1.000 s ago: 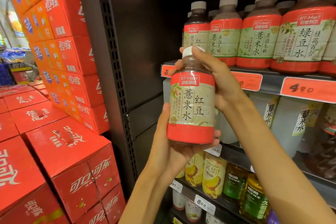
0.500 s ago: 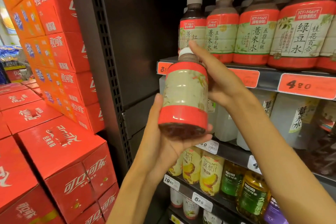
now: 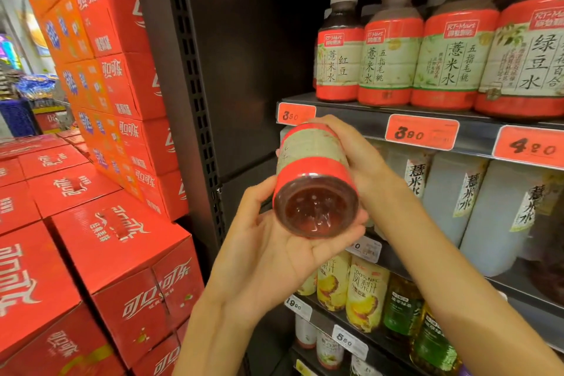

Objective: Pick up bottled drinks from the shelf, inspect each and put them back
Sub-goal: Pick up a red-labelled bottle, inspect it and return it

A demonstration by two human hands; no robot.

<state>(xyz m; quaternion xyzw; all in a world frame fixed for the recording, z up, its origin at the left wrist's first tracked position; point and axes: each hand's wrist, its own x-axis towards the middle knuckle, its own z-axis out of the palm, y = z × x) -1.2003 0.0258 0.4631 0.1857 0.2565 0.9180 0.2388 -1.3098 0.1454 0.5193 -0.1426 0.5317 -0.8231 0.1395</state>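
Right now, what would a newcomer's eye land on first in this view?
The held bottle at center, tipped so its clear base faces the camera, cradled by the left hand and gripped by the right hand. Then the stacked red cola cartons filling the left side.

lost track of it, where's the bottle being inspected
Centre of the head view: the bottle, tipped base-first toward the camera, between left hand and right hand, below the 3.80 tag.

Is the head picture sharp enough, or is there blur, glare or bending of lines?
Head view: the held bottle is slightly soft, its label unreadable; glare spots sit on its clear base. Labels on the shelf bottles read clearly. The wide lens bows the shelf upright and the red cartons. The far left aisle is blown out and blurred.
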